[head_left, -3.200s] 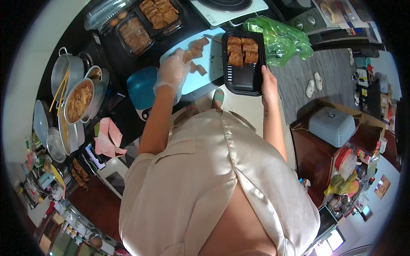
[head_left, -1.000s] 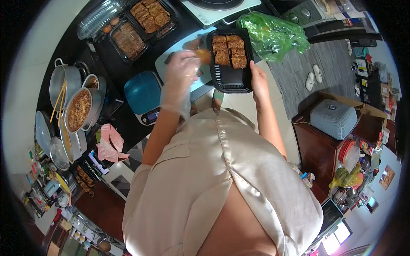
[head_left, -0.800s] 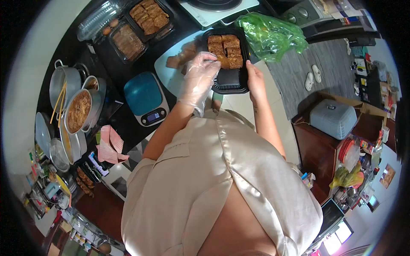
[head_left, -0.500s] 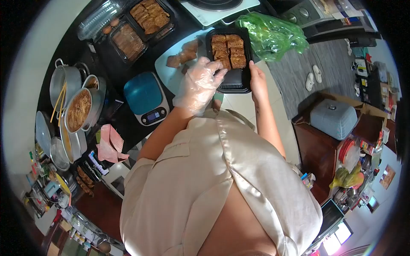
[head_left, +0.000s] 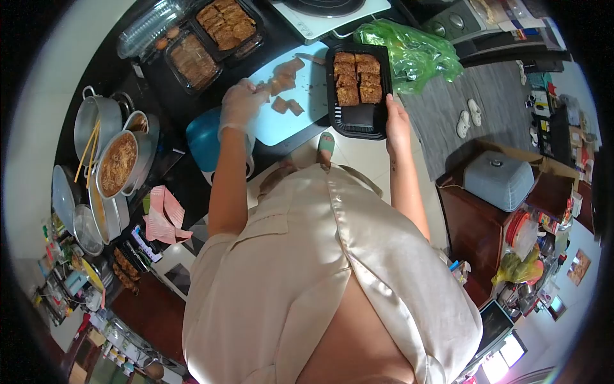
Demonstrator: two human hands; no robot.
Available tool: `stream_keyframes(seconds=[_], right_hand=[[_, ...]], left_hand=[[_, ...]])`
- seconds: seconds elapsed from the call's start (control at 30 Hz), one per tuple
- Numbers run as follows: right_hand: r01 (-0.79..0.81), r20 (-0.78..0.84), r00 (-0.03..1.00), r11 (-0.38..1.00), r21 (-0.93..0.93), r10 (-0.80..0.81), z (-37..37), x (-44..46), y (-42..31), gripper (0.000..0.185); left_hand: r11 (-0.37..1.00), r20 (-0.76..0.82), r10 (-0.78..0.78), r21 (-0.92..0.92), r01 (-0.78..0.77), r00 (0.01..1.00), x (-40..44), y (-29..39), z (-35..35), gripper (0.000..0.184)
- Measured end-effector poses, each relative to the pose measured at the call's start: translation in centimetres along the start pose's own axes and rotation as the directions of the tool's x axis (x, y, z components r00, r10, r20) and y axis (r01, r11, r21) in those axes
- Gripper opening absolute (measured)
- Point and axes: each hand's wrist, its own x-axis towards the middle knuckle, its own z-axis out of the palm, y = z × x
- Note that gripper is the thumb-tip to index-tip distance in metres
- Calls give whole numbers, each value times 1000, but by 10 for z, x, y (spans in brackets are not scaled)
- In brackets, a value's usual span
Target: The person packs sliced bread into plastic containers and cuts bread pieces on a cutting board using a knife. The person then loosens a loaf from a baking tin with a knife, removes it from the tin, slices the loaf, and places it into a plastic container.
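Observation:
A clear plastic glove covers my left hand, whose fingers are bent together at the left end of several cut brown food pieces. Its fingertips close on a piece at that end, partly hidden by the glove. The pieces lie on a light blue cutting board. My bare right hand grips the right edge of a black plastic tray, thumb over the rim. Browned square pieces sit in two rows in the tray, with bare black bottom showing at its near end.
A blue-topped kitchen scale is partly behind my left forearm. Two filled food trays stand at the upper left. A green plastic bag lies right of the black tray, a cooktop beyond it. Pots stand left.
My left hand has left the food in the tray and moved left to the pieces on the board. My right hand has shifted the tray slightly right.

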Motion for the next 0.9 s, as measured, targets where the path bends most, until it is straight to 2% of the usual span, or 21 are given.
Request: stream_keyframes(seconds=[0.07, 0.1, 0.13, 0.2, 0.23, 0.27, 0.3, 0.33, 0.4, 0.47, 0.5, 0.53, 0.6, 0.63, 0.67, 0.73, 0.83, 0.9], right_hand=[[14, -13, 1000, 1000, -17, -14, 2, -2, 1, 45], [23, -2, 1000, 1000, 18, -23, 4, -1, 2, 45], [32, 8, 999, 998, 53, -33, 6, -2, 3, 44], [37, 7, 999, 998, 54, -37, 7, -3, 4, 44], [12, 41, 999, 999, 35, -14, 7, -4, 3, 43], [-9, 78, 997, 1000, 16, 8, 9, -4, 2, 43], [11, 62, 998, 1000, 30, -13, 13, -4, 1, 43], [11, 67, 998, 999, 30, -13, 15, -3, 2, 43], [22, 90, 996, 1000, 19, -24, 18, -3, 3, 43], [24, 78, 997, 999, 35, -27, 22, -4, 2, 43], [25, 64, 998, 998, 51, -28, 24, -5, 1, 43], [24, 63, 998, 998, 52, -27, 24, -6, 0, 43], [25, 84, 996, 999, 26, -27, 24, -7, -2, 43], [26, 84, 996, 999, 27, -28, 23, -6, -1, 43], [32, 78, 996, 999, 24, -34, 22, -5, 3, 43], [38, 79, 996, 999, 20, -40, 20, -2, 6, 44], [-6, 90, 996, 1000, 6, 5, 15, -3, 8, 45], [5, 63, 998, 1000, 20, -7, 15, -4, 6, 45]], left_hand=[[997, -29, -10, -71, 8, 1000, -8, 2, -6, 31], [990, -63, -26, -143, 17, 998, -15, 6, -11, 31], [990, -58, -22, -141, 13, 998, -19, 10, -12, 31], [924, -51, 106, -365, -117, 993, -30, 18, -9, 30], [924, -48, 104, -366, -115, 993, -41, 28, -2, 30], [793, -22, 252, -568, -220, 967, -54, 44, 12, 32], [607, -34, 396, -740, -290, 917, -62, 58, 23, 34], [608, -38, 394, -738, -292, 918, -63, 63, 31, 34], [792, 99, 446, -507, -341, 890, -62, 66, 49, 31], [817, 47, 491, -371, -441, 870, -64, 65, 62, 31], [778, -31, 564, -314, -544, 825, -69, 68, 63, 29], [778, -29, 564, -314, -544, 825, -72, 71, 64, 29], [833, -26, 533, -160, -530, 846, -78, 79, 59, 29], [893, 103, 448, -100, -439, 888, -83, 92, 46, 26], [893, 102, 448, -99, -439, 888, -82, 90, 47, 26], [774, -146, 628, 6, -634, 765, -81, 90, 49, 25], [818, -207, 573, 81, -569, 793, -92, 97, 33, 24], [809, -304, 549, -41, -587, 778, -41, 44, 48, 27]])
